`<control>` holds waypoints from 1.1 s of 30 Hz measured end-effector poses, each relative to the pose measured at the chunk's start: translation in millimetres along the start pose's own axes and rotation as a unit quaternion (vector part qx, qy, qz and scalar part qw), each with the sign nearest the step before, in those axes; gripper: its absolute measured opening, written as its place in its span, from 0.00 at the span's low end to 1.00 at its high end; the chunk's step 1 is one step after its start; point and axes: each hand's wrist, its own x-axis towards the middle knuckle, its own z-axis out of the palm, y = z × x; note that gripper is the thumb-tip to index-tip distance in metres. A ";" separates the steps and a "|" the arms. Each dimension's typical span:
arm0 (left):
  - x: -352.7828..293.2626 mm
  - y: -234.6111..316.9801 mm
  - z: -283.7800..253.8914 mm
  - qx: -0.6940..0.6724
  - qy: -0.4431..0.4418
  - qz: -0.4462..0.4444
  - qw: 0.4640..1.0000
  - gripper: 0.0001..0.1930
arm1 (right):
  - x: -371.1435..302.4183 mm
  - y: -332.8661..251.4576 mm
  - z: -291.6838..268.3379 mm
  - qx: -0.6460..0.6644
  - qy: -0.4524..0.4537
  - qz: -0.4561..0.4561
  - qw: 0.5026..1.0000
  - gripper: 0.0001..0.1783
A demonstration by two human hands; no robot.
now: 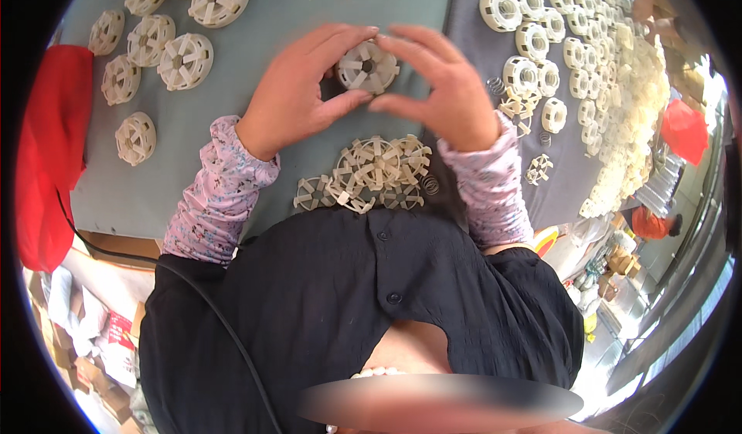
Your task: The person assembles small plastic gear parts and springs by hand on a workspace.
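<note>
A round white plastic wheel-like part [368, 68] with spokes and a dark hub is at the far middle of the table, between my hands. My left hand [297, 86] grips it from the left, its thumb on the near edge and its fingers round the far edge. On the other side my right hand [444, 78], slightly blurred, curves around it with thumb and fingers spread; its fingertips are close to the far rim, and I cannot tell whether they touch. Nearer to me lies a heap of cream spoked plastic frames [379, 167], with a metal coil spring [430, 184] beside it.
Several assembled white wheels [185, 61] lie on the left of the green-grey table [270, 9]. On the dark cloth at right are rows of white rings [533, 40], springs [495, 86] and a large pile of cream parts [638, 125]. Red cloth [54, 148] hangs at the left edge.
</note>
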 end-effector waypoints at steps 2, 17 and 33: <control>-6.1 -1.1 -4.8 -0.016 -0.032 -0.070 0.997 0.33 | -2.6 33.9 -24.6 -0.096 0.054 0.039 0.993 0.36; -6.7 15.2 25.6 0.105 0.015 0.010 0.994 0.50 | -34.8 -35.4 -18.8 -0.064 0.025 0.050 0.996 0.26; -5.1 -1.8 30.8 0.079 0.014 0.014 0.997 0.40 | -91.7 -8.0 -37.6 -0.161 -0.014 0.070 0.984 0.40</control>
